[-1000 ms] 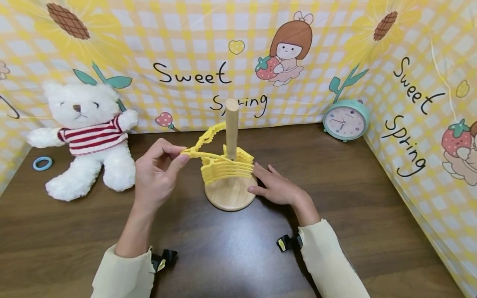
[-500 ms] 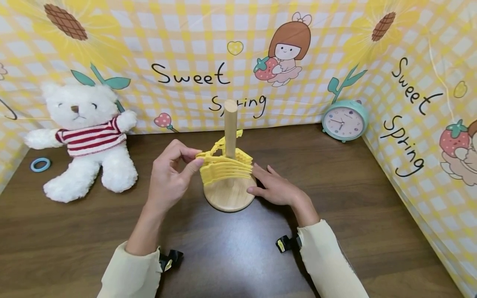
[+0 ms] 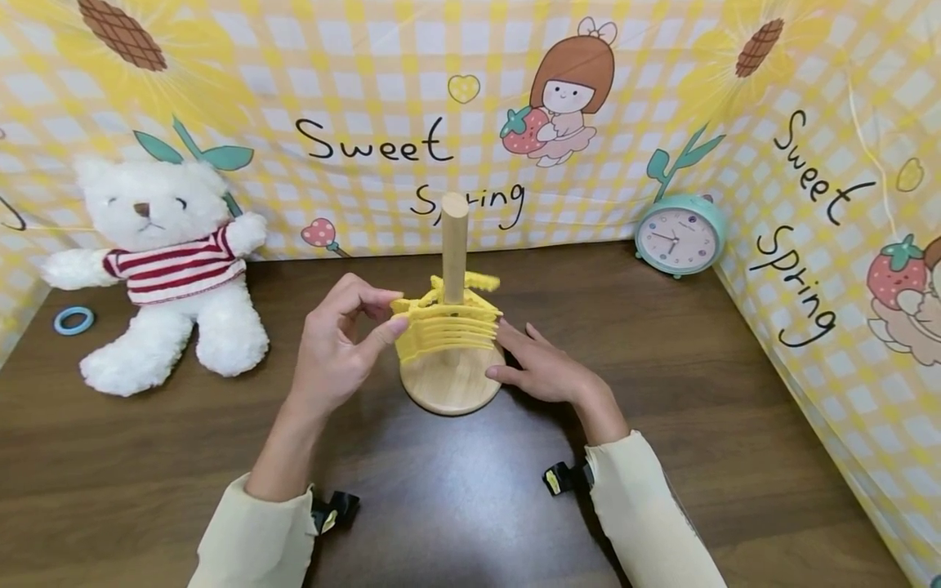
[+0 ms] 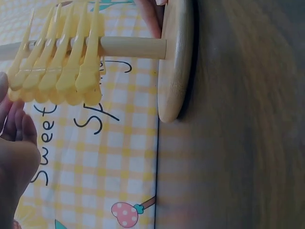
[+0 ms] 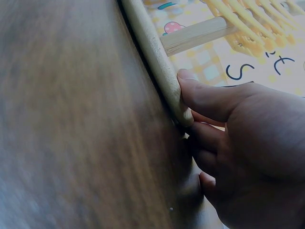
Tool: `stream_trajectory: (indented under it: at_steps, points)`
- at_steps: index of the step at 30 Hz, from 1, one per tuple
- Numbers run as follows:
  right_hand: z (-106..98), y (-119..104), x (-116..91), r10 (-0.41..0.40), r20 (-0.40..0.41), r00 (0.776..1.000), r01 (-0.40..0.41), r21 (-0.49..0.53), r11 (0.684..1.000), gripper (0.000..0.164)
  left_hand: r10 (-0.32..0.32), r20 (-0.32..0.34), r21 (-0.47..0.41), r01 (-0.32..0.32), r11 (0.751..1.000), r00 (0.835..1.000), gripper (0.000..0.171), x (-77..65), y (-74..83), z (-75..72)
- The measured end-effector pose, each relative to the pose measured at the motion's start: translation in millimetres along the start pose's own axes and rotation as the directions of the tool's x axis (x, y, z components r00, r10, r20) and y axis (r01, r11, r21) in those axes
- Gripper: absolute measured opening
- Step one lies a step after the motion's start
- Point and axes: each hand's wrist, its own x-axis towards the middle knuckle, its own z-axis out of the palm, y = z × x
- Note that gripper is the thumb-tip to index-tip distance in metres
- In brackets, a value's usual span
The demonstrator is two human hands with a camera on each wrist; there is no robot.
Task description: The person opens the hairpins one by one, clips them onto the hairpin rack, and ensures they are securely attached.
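A pale wooden stand (image 3: 456,390), a round base with an upright post (image 3: 455,253), carries a stack of yellow plastic loops (image 3: 450,333) with scalloped backs and tapered strips. My left hand (image 3: 334,347) pinches the left end of the top yellow loop (image 3: 481,282) between thumb and index finger, level with the top of the stack. In the left wrist view several yellow loops (image 4: 66,78) circle the post, with my left thumb and fingertips at the topmost one. My right hand (image 3: 547,367) holds the base's right edge, thumb (image 5: 202,95) over the rim and fingers alongside.
A white teddy bear (image 3: 180,273) in a striped shirt sits at the back left, with a blue ring (image 3: 74,309) beside it. A mint alarm clock (image 3: 680,235) stands at the back right. Yellow checked cloth (image 3: 367,65) hangs along the back and right of the wooden table (image 3: 456,506).
My left hand has moved right and slightly down, bringing its yellow loop from a tilt beside the post down round it onto the stack. My right hand has stayed at the base.
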Motion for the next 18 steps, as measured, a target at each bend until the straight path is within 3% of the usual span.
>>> stream_trajectory:
  at_steps: [9,18]
  points:
    - [0,1,0,0.007,0.001,1.0,-0.007,-0.002,1.0,0.069,-0.092,0.116,0.054,0.086,0.995,0.989,0.037,0.0,-2.0,-11.4]
    - [0,0,1,0.007,0.008,1.0,-0.007,-0.002,1.0,0.07,-0.072,0.122,0.084,0.062,0.995,0.99,0.039,-1.2,-1.9,-12.2]
